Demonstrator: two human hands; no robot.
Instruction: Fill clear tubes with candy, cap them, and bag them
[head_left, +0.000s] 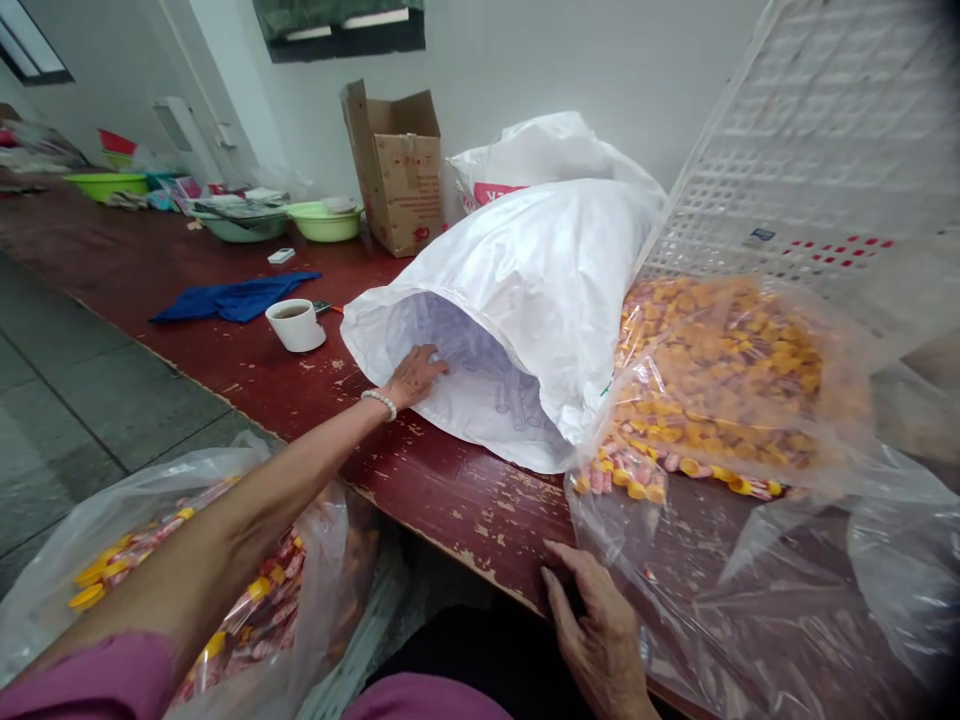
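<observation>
My left hand (pixel 415 376), a beaded bracelet at its wrist, reaches into the mouth of a white woven sack (pixel 555 270) lying on the table. Its fingers are loosely stretched, with nothing visible in them. Clear plastic tubes (pixel 517 405) lie inside the sack, just beyond the fingertips. By the table's front edge is my right hand (pixel 596 625), thumb and forefinger apart and no object showing between them. To its right spreads a clear plastic bag (pixel 720 570), with many yellow-capped, red-and-white printed tubes (pixel 720 370) heaped behind it.
Another clear bag (pixel 202 460) of yellow-capped tubes stands below the table edge, under my left arm. On the red table (pixel 480 500) are a white cup (pixel 296 327) of dark liquid, a blue cloth (pixel 236 297), a cardboard box (pixel 405 180) and green basins (pixel 326 222). A white plastic crate (pixel 817 150) leans at right.
</observation>
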